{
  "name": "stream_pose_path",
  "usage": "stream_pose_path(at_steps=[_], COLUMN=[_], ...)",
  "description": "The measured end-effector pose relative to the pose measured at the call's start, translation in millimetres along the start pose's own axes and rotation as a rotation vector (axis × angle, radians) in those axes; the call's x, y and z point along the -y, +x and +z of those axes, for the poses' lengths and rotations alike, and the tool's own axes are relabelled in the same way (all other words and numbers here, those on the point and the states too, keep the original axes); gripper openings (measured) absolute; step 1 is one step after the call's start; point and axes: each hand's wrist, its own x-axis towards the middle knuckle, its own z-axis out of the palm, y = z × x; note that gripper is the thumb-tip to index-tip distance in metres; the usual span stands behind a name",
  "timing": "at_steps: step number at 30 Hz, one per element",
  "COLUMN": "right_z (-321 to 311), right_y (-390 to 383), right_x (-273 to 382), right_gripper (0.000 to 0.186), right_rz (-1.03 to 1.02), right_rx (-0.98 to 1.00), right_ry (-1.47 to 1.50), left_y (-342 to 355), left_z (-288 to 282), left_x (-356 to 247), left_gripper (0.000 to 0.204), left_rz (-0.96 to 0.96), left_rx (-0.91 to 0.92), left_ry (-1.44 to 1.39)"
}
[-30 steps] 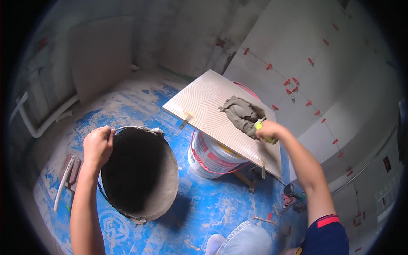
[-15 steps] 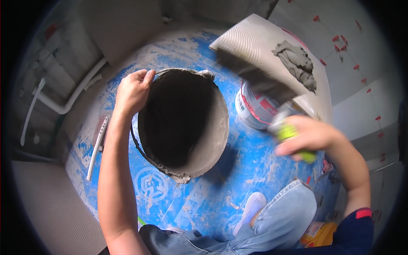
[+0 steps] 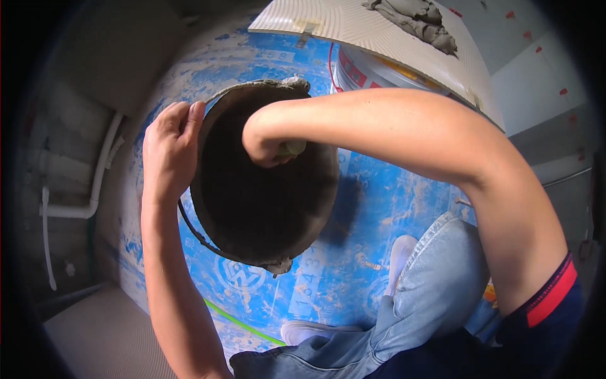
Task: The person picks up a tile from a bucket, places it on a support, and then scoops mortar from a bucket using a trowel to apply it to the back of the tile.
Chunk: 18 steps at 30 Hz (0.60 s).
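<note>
My left hand (image 3: 172, 148) is closed on the rim of a round, mortar-caked bucket (image 3: 325, 196), at its far left side. My right hand (image 3: 266, 140) reaches down inside the bucket, wrapped around the green handle of a trowel (image 3: 292, 149). The trowel's blade is lost in the dark interior, where I cannot make out the contents. At the far right, a ridged tile (image 3: 341, 28) carries a lump of grey mortar (image 3: 420, 24).
A white and red pail (image 3: 360, 71) stands under the tile. Blue, mortar-stained sheeting (image 3: 385, 196) covers the floor. White pipes (image 3: 101, 170) run along the left wall. A ridged tile (image 3: 107, 328) lies at the lower left, and a green strip (image 3: 243, 322) near my shoes.
My right hand has swung left from beside the tile into the bucket, taking the trowel with it. My left hand keeps its grip on the rim. The view has shifted.
</note>
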Motion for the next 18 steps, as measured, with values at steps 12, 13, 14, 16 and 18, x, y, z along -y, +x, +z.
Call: stream_pose_path(at_steps=[12, 13, 14, 16, 18], right_z=[59.9, 68.3, 80.8, 103.1, 118.6], right_y=[25.5, 27.5, 29.0, 44.3, 52.3], right_x=[101.7, 105.8, 107.3, 109.8, 117.8], right_gripper=[0.012, 0.010, 0.012, 0.016, 0.019], right_rz=[0.325, 0.327, 0.357, 0.383, 0.471], right_rx=[0.086, 0.024, -0.034, -0.041, -0.105], right_ry=[-0.489, -0.444, -0.444, -0.412, -0.335], left_y=[4.6, 2.5, 1.6, 0.8, -0.5], left_z=[6.2, 4.0, 6.0, 11.4, 9.2], left_x=[4.3, 12.5, 10.0, 3.3, 4.5], left_gripper=[0.037, 0.038, 0.038, 0.038, 0.038], left_rz=[-0.018, -0.021, -0.013, 0.033, 0.038], left_rx=[0.092, 0.108, 0.103, 0.094, 0.099], left_ry=[-0.138, -0.152, -0.156, -0.204, -0.187])
